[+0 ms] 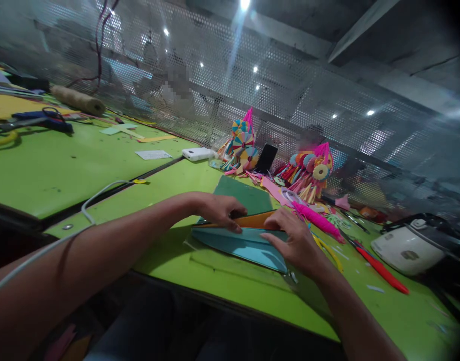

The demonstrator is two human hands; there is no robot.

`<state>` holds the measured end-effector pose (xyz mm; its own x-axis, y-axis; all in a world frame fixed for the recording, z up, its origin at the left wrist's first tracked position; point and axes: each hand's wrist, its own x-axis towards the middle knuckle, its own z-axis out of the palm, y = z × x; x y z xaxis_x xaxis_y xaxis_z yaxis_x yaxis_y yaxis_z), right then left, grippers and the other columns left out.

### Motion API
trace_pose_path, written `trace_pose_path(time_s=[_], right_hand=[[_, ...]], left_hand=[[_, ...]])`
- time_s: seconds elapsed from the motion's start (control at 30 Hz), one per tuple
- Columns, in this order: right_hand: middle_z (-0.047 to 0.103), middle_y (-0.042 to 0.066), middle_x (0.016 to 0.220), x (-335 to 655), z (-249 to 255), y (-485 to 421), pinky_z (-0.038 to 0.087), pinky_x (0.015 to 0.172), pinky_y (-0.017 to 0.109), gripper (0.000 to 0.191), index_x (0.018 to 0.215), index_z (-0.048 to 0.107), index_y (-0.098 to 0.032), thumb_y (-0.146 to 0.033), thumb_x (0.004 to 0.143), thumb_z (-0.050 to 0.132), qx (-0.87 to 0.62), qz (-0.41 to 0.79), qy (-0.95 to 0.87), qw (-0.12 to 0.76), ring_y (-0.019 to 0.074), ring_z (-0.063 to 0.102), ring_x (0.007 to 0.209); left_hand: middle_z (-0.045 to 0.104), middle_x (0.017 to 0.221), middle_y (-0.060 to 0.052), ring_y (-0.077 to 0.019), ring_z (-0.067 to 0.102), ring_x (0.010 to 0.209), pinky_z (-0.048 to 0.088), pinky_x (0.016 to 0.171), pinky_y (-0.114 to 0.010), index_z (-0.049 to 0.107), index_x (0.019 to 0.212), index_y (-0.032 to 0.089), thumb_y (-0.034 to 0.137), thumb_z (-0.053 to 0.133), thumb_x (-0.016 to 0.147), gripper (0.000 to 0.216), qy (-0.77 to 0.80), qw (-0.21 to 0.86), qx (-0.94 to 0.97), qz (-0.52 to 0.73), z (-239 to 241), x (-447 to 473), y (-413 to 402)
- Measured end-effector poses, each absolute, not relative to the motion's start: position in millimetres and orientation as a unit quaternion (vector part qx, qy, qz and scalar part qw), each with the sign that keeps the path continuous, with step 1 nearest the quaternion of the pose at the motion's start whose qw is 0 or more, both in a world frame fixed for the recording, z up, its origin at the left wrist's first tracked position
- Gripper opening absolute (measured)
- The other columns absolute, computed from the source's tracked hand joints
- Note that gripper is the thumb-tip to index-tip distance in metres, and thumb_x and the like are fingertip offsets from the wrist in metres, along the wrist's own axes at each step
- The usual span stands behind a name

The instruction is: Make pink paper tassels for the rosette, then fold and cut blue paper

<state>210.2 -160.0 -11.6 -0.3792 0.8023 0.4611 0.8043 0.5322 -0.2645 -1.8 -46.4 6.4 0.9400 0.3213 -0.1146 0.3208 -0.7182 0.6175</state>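
Near the front edge of the green table (177,180), the left hand (222,211) pinched the orange sheet (251,220) behind the folded blue card (241,246), while the right hand (292,235) touched them at their right end; whether its fingers had closed could not be told. The step in hand looked like lining up or creasing the sheets, and the next move seemed to call for even pressure along the fold. Beyond lay a dark green board (243,194); farther right sat a white, dark-topped vessel (395,250), its contents hidden.
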Motion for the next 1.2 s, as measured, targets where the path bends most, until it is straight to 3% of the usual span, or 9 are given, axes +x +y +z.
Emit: trace_pose_path(time_s=[0.17, 0.3, 0.53, 0.7, 0.9, 1.1, 1.2], right_hand=[[0.055, 0.002, 0.068, 234, -3, -158, 0.036, 0.056, 0.027, 0.027, 0.071, 0.053, -0.019, -0.041, 0.078, 0.066, -0.578, -0.051, -0.777, 0.245, 0.0154, 0.048, 0.062], [0.05, -0.001, 0.055, 246, 1, -158, 0.029, 0.048, 0.025, 0.036, 0.059, 0.051, -0.019, -0.048, 0.078, 0.063, -0.631, 0.004, -0.741, 0.228, 0.0123, 0.043, 0.051], [0.042, -0.005, 0.054, 243, -2, -150, 0.031, 0.051, 0.024, 0.032, 0.056, 0.046, -0.018, -0.036, 0.079, 0.06, -0.634, 0.129, -0.714, 0.267, 0.0106, 0.04, 0.052], [0.05, -0.003, 0.058, 245, -3, -147, 0.034, 0.053, 0.024, 0.023, 0.059, 0.054, -0.017, -0.029, 0.078, 0.059, -0.631, 0.158, -0.715, 0.255, 0.0116, 0.046, 0.056], [0.059, 0.001, 0.068, 241, -11, -158, 0.039, 0.062, 0.027, 0.011, 0.068, 0.061, -0.016, -0.021, 0.079, 0.059, -0.599, 0.022, -0.738, 0.31, 0.0144, 0.052, 0.065], [0.048, -0.002, 0.054, 250, -31, -162, 0.032, 0.049, 0.025, 0.031, 0.059, 0.053, -0.018, -0.039, 0.081, 0.059, -0.622, 0.092, -0.694, 0.349, 0.0118, 0.042, 0.051], [0.044, -0.003, 0.054, 254, -33, -162, 0.031, 0.05, 0.025, 0.036, 0.057, 0.05, -0.018, -0.041, 0.084, 0.054, -0.621, 0.102, -0.7, 0.337, 0.0114, 0.04, 0.052]], left_hand=[[0.049, 0.065, 0.004, -0.0114, 0.042, 0.062, 0.031, 0.054, -0.022, 0.057, 0.079, 0.015, 0.039, 0.063, 0.073, 0.025, 0.168, 0.353, 0.92, 0.016, 5, -4, -43], [0.055, 0.072, 0.003, -0.0121, 0.047, 0.067, 0.037, 0.059, -0.021, 0.059, 0.085, 0.016, 0.037, 0.063, 0.073, 0.024, 0.167, 0.426, 0.889, 0.01, 2, -4, -42], [0.061, 0.08, 0.0, -0.0148, 0.053, 0.072, 0.043, 0.064, -0.023, 0.06, 0.09, 0.016, 0.042, 0.064, 0.073, 0.032, 0.182, 0.561, 0.807, 0.003, -3, -5, -42], [0.06, 0.075, 0.001, -0.0146, 0.052, 0.069, 0.042, 0.06, -0.023, 0.061, 0.086, 0.016, 0.044, 0.068, 0.069, 0.034, 0.194, 0.578, 0.792, 0.019, -8, -3, -41], [0.058, 0.068, 0.002, -0.0129, 0.051, 0.06, 0.04, 0.056, -0.022, 0.06, 0.08, 0.015, 0.039, 0.069, 0.067, 0.028, 0.209, 0.609, 0.765, 0.023, -9, -2, -42], [0.059, 0.067, 0.002, -0.0126, 0.052, 0.058, 0.041, 0.055, -0.022, 0.061, 0.079, 0.014, 0.036, 0.069, 0.067, 0.026, 0.196, 0.63, 0.751, 0.027, -11, -2, -41], [0.061, 0.067, 0.002, -0.0128, 0.052, 0.057, 0.041, 0.055, -0.022, 0.062, 0.079, 0.015, 0.036, 0.069, 0.067, 0.026, 0.191, 0.634, 0.749, 0.026, -13, -2, -40]])
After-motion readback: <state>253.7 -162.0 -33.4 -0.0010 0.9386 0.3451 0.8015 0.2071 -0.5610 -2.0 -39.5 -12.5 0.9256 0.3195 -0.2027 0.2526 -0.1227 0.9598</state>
